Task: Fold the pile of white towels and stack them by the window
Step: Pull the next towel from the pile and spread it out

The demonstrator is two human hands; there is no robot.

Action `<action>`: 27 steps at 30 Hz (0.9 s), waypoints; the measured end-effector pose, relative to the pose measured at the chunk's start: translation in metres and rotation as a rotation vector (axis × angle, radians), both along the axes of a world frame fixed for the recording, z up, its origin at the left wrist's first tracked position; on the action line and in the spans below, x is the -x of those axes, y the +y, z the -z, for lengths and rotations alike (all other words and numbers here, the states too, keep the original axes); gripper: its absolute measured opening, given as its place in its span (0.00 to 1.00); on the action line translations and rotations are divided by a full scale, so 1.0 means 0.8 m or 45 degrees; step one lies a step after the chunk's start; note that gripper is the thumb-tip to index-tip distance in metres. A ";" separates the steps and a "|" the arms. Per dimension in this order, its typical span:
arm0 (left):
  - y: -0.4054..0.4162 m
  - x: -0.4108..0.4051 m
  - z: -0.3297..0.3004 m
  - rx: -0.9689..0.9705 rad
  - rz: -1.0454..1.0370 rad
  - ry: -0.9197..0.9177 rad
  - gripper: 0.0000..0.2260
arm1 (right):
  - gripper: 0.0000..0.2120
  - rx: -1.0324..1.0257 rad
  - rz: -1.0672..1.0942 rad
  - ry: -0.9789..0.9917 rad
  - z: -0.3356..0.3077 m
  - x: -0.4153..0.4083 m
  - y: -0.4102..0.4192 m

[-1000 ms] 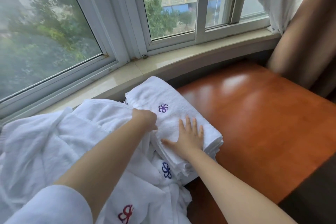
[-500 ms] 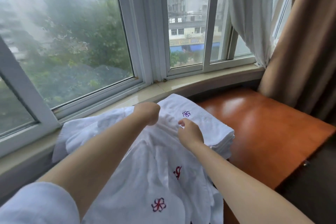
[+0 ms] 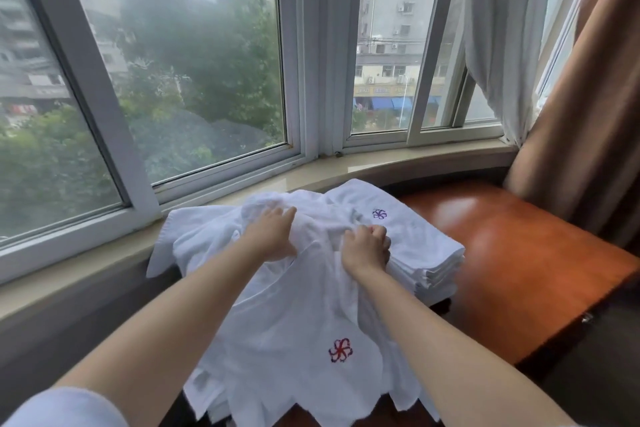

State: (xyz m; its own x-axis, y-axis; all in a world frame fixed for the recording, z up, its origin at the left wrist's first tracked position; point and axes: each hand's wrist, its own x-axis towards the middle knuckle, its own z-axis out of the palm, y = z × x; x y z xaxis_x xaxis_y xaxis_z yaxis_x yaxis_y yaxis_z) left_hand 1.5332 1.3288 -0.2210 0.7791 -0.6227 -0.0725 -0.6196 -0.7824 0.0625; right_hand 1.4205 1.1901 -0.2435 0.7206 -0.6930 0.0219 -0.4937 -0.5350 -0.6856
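A stack of folded white towels (image 3: 415, 239), its top one marked with a purple flower, sits on the wooden table beside the window sill. A loose white towel (image 3: 298, 333) with a red flower emblem drapes from the pile toward me. My left hand (image 3: 273, 236) grips a bunched fold of this loose towel at its far end. My right hand (image 3: 365, 246) holds a fistful of the same towel next to the folded stack. More unfolded white towels (image 3: 194, 236) lie beneath, spreading left against the sill.
The orange-brown wooden table (image 3: 519, 260) stretches right of the stack. A pale stone window sill (image 3: 398, 166) curves behind it under white window frames. A white sheer curtain (image 3: 498, 45) and a brown curtain (image 3: 588, 114) hang at the right.
My right hand left the top of the folded stack and took hold of the loose towel. Both hands have pulled that towel up off the pile, and my view has risen toward the window.
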 end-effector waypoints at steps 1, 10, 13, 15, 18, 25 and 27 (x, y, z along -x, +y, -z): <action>0.001 0.001 0.000 0.018 -0.009 0.013 0.38 | 0.17 -0.105 -0.018 -0.135 -0.007 -0.003 0.002; 0.020 0.013 0.024 0.481 -0.140 0.019 0.25 | 0.12 0.147 -0.054 -0.461 -0.004 0.016 0.011; 0.030 0.016 0.040 0.653 -0.129 -0.024 0.19 | 0.21 0.412 -0.435 0.087 0.035 0.027 0.051; 0.039 0.020 0.045 0.748 -0.074 -0.073 0.13 | 0.18 0.493 -0.449 0.111 0.046 0.029 0.065; 0.058 0.034 0.041 0.866 0.022 -0.037 0.10 | 0.13 0.424 -0.313 -0.378 0.029 0.030 0.072; 0.104 0.067 0.018 0.968 0.026 0.228 0.30 | 0.07 -0.859 0.276 -1.215 -0.101 0.024 0.051; 0.104 0.067 0.020 0.862 -0.030 0.170 0.27 | 0.07 -0.876 0.390 -1.330 -0.108 0.025 0.046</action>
